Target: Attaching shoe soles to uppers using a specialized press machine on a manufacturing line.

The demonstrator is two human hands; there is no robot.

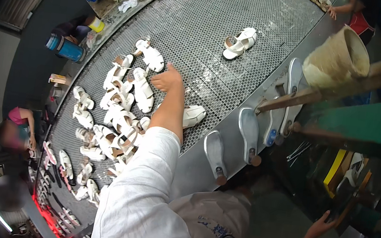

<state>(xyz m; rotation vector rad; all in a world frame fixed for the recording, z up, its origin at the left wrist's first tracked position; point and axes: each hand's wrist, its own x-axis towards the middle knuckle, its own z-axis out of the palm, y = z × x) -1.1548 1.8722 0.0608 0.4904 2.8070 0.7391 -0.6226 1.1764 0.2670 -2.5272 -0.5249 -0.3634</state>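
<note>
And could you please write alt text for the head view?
A person's open left hand extends over a grey honeycomb-mesh belt, close to clustered white strappy sandals. Silver sole-shaped plates line its near edge; the right hand is low at right.

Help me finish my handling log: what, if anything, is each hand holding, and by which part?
The left hand holds nothing, open beside white sandals. The right hand is by a brown strip; whether it grips cannot be told.

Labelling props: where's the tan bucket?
In the head view, the tan bucket is at upper right, beside the slanting wooden bar, right of the mesh surface.
</note>
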